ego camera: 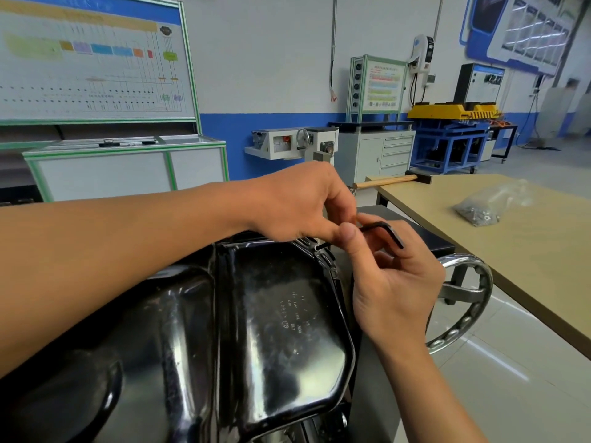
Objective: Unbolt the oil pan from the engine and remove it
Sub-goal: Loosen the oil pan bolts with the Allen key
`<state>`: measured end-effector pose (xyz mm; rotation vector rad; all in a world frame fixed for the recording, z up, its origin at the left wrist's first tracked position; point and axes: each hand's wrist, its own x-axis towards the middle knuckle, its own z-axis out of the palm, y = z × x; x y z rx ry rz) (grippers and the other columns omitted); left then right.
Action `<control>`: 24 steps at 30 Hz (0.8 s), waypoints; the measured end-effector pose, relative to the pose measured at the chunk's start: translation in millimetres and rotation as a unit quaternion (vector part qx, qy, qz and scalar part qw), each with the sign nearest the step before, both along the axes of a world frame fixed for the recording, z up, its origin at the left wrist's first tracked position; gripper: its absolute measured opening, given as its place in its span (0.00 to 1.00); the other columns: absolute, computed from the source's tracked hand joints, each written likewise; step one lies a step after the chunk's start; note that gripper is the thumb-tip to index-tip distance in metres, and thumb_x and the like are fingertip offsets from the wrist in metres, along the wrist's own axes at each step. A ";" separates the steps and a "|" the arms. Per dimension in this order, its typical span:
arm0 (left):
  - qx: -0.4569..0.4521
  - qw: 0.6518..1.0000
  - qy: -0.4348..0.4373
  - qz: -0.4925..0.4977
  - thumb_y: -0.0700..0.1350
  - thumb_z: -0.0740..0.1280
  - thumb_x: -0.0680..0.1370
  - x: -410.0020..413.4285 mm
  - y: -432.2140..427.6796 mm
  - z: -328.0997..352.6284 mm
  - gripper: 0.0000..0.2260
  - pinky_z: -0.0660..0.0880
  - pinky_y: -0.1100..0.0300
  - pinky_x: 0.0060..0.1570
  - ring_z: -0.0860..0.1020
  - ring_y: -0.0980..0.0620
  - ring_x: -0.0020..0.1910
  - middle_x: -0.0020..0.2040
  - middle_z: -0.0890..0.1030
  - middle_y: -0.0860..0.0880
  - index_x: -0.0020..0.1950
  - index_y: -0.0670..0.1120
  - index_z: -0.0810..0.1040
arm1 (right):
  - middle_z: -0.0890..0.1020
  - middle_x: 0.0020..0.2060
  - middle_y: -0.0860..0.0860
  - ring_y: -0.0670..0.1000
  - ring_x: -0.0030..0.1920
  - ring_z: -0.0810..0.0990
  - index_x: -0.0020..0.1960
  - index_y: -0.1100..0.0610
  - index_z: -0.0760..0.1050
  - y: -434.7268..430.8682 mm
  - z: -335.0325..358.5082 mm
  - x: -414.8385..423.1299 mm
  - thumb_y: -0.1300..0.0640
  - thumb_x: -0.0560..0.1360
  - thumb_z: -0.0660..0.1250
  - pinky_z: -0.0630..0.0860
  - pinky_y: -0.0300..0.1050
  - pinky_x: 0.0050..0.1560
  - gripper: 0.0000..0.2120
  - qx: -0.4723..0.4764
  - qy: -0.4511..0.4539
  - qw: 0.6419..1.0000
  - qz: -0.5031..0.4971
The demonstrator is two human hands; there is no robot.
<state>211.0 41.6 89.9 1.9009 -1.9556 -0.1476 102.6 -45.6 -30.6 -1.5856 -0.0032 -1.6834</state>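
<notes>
- At the bottom centre of the view, the glossy black oil pan (281,314) is lying with its stamped face turned up towards the camera, filling the space under both forearms.
- At the pan's far right rim, a black L-shaped hex key (383,227) is pointing its straight end down at the flange; whether the tip is seated in a bolt cannot be told.
- The left hand (303,206) is reaching in from the left, its curled fingers and thumb pinching the key's shaft.
- The right hand (396,282) is coming up from below, thumb and curled fingers gripping the key by its bend.
- Just right of the pan, a chrome handwheel (470,314) is standing on edge.
- Further right, a tan table (543,266) is carrying a clear bag of hardware (486,206) and, at its far edge, a wooden-handled hammer (390,181).
- Behind on the left, a green-framed wiring board (92,59) is standing against the wall.
</notes>
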 end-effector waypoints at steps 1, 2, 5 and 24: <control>-0.006 1.000 -0.005 0.003 0.40 0.74 0.74 -0.8 -0.6 -0.5 0.03 0.68 0.76 0.36 0.76 0.65 0.30 0.30 0.79 0.60 0.41 0.47 0.84 | 0.83 0.38 0.46 0.48 0.38 0.81 0.47 0.47 0.83 0.5 0.7 0.2 0.55 0.73 0.76 0.77 0.42 0.39 0.05 0.027 -0.013 0.999 0.011; -0.010 1.000 -0.006 0.004 0.40 0.75 0.74 -1.9 -1.2 -1.0 0.04 0.68 0.75 0.35 0.75 0.64 0.30 0.29 0.78 0.60 0.40 0.48 0.84 | 0.84 0.36 0.46 0.47 0.37 0.81 0.45 0.48 0.83 0.6 1.5 0.5 0.54 0.72 0.77 0.77 0.40 0.39 0.04 0.053 -0.024 0.998 0.022; -0.030 1.000 0.001 0.008 0.40 0.77 0.72 -2.2 -2.9 -2.9 0.06 0.68 0.73 0.34 0.74 0.61 0.29 0.29 0.77 0.57 0.38 0.48 0.82 | 0.83 0.33 0.48 0.43 0.34 0.79 0.42 0.56 0.84 0.4 1.1 3.4 0.57 0.71 0.77 0.74 0.33 0.38 0.04 0.103 -0.041 0.992 0.054; -0.028 1.000 -0.010 0.011 0.39 0.77 0.71 -0.3 -5.2 -5.3 0.06 0.66 0.74 0.32 0.71 0.62 0.27 0.28 0.76 0.56 0.36 0.45 0.82 | 0.78 0.34 0.51 0.40 0.35 0.74 0.41 0.53 0.80 4.1 1.4 6.4 0.65 0.74 0.74 0.70 0.30 0.39 0.09 0.031 -0.035 0.999 0.012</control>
